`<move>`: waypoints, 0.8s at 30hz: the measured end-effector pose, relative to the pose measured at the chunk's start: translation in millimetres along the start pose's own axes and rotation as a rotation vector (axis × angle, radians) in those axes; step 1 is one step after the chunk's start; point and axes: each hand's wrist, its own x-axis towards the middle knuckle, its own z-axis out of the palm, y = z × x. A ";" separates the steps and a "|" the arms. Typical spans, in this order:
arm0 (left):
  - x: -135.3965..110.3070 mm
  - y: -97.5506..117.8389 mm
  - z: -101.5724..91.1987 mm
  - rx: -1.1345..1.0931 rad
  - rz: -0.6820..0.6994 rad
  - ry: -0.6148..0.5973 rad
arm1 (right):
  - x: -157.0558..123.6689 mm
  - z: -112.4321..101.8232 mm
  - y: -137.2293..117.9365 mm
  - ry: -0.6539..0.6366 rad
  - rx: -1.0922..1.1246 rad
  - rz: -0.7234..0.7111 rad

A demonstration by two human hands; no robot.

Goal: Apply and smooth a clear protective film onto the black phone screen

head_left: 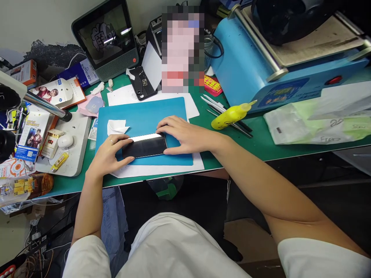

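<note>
A black phone (145,146) lies screen up on a blue work mat (145,116) in front of me. My left hand (108,154) grips the phone's left end, fingers curled round its edges. At the phone's right end my right hand (181,135) has its fingertips pressed on the top and right edges. A small white wipe (116,126) rests on the mat just behind my left hand.
A yellow squeeze bottle (230,115) and thin tools (220,108) lie right of the mat. A blue roller machine (278,65) stands at the back right, a grey screen device (108,38) at the back left. Boxes and a white stand base (77,146) crowd the left.
</note>
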 end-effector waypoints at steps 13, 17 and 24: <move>0.9 2.2 0.0 -0.013 -0.050 -0.010 | -1.6 -2.3 0.7 -0.022 0.012 0.005; 0.4 2.2 -0.3 -0.011 -0.071 -0.021 | -1.8 -1.4 2.8 -0.018 0.011 0.001; 0.3 2.6 -1.5 -0.018 -0.055 -0.021 | -1.9 -0.6 2.1 -0.024 0.022 0.019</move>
